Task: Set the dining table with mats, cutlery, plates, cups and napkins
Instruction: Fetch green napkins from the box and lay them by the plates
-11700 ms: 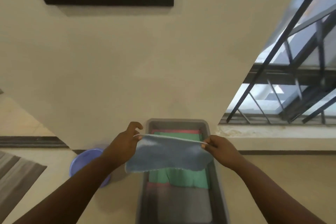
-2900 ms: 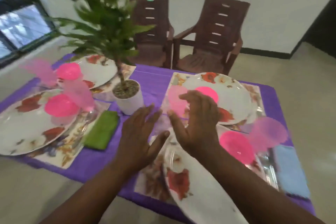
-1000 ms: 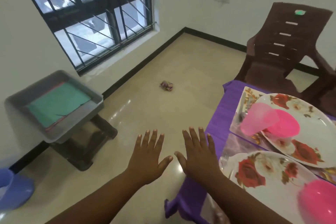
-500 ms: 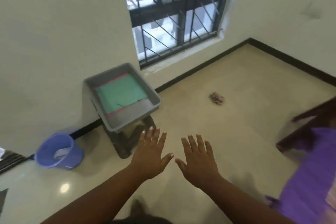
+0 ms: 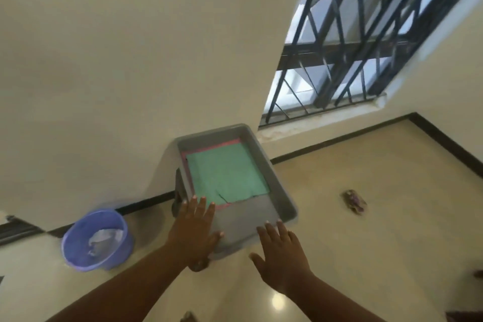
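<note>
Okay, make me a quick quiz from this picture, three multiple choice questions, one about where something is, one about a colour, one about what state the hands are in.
1. Where does the round purple plastic bucket stand?
A. On the floor left of the grey plastic bin
B. Inside the bin
C. On the window sill

2. What colour is the top folded cloth in the grey plastic bin?
A. Blue
B. Green
C. Yellow

3. What state are the two hands in?
A. Both hold a cloth
B. Both are open and empty
C. One grips the bucket

Answers:
1 A: the bucket sits on the floor by the wall, left of the bin.
2 B: a green cloth lies on top, with a pink edge showing beneath it.
3 B: the left hand and right hand have spread fingers and hold nothing.
</note>
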